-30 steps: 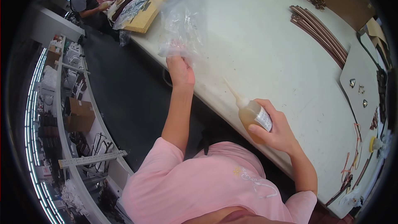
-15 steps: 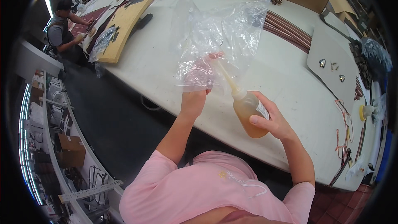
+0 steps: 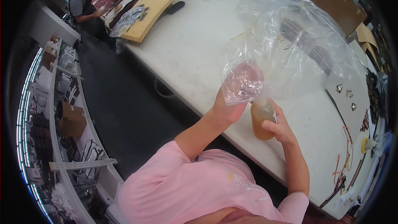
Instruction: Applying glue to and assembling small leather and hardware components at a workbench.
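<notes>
While both hands grip bag [image 3: 286, 45] and bottle [image 3: 262, 118], table edge [image 3: 195, 99] lies below.

Both forearms are rising from the lower part of the view out of short pink sleeves, converging in front of the chest. The left hand [image 3: 232, 99] is lifted highest, with the elbow bent and the forearm angled up and to the right; its fingers are curled shut in a grasp, and the thumb is pointing right. The right hand [image 3: 280, 126] is sitting just beside and slightly below it, with the fingers wrapped in a closed grip and the wrist held straight. The two hands are nearly touching.
</notes>
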A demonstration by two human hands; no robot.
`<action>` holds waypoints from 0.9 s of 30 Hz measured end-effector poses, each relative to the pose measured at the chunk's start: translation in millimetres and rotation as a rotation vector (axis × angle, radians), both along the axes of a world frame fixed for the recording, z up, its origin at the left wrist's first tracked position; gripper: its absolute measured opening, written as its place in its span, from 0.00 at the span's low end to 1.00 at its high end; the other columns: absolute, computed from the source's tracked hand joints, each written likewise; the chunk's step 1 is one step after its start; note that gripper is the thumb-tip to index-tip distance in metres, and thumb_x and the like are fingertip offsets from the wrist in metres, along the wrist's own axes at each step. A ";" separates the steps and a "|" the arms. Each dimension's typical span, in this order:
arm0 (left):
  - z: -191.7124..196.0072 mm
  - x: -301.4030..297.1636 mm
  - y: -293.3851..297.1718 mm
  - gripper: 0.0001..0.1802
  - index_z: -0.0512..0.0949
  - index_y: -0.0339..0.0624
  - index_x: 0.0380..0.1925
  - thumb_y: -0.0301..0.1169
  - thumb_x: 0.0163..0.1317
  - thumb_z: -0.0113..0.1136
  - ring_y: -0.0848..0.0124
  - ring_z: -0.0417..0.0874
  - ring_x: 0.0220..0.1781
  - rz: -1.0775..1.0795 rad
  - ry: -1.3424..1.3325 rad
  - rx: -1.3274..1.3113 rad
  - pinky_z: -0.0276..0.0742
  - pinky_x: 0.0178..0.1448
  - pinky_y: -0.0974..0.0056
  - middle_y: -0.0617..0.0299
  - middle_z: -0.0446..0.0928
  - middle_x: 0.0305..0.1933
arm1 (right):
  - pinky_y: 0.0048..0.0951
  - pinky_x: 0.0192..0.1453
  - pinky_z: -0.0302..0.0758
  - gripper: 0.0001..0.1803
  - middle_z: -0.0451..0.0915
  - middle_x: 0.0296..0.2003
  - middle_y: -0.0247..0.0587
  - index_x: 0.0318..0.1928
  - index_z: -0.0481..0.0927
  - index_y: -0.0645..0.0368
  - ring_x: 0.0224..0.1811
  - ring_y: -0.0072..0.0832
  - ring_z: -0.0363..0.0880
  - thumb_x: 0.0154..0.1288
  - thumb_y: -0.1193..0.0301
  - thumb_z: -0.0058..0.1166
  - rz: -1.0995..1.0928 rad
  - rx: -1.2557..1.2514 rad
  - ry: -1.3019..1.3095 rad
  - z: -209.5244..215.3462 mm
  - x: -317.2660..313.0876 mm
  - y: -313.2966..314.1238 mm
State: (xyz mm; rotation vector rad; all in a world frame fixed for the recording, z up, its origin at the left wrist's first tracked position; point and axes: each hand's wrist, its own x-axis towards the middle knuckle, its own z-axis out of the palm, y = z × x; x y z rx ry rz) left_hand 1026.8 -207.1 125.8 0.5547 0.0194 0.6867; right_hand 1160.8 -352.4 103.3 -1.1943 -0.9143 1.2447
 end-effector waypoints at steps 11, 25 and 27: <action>48.1 -7.9 5.5 0.09 0.79 0.50 0.47 0.36 0.70 0.59 0.83 0.60 0.24 -0.094 0.449 -0.177 0.55 0.28 0.74 0.74 0.76 0.35 | 0.36 0.70 0.66 0.54 0.76 0.60 0.47 0.65 0.70 0.65 0.64 0.37 0.73 0.40 0.49 0.75 -0.018 -0.161 -0.268 -38.8 43.0 -20.8; 33.0 23.5 22.1 0.11 0.80 0.44 0.45 0.36 0.75 0.50 0.87 0.63 0.29 0.398 0.448 0.553 0.59 0.31 0.75 0.74 0.75 0.36 | 0.27 0.42 0.77 0.48 0.80 0.37 0.39 0.57 0.74 0.62 0.38 0.26 0.81 0.40 0.43 0.71 -0.025 0.034 -0.027 21.4 37.1 -32.7; 28.2 21.7 14.1 0.12 0.81 0.40 0.45 0.34 0.75 0.50 0.88 0.62 0.28 0.423 0.456 0.743 0.58 0.29 0.76 0.73 0.77 0.37 | 0.28 0.43 0.77 0.48 0.80 0.37 0.39 0.57 0.74 0.62 0.38 0.26 0.81 0.40 0.44 0.71 -0.041 0.047 -0.023 26.7 35.4 -31.7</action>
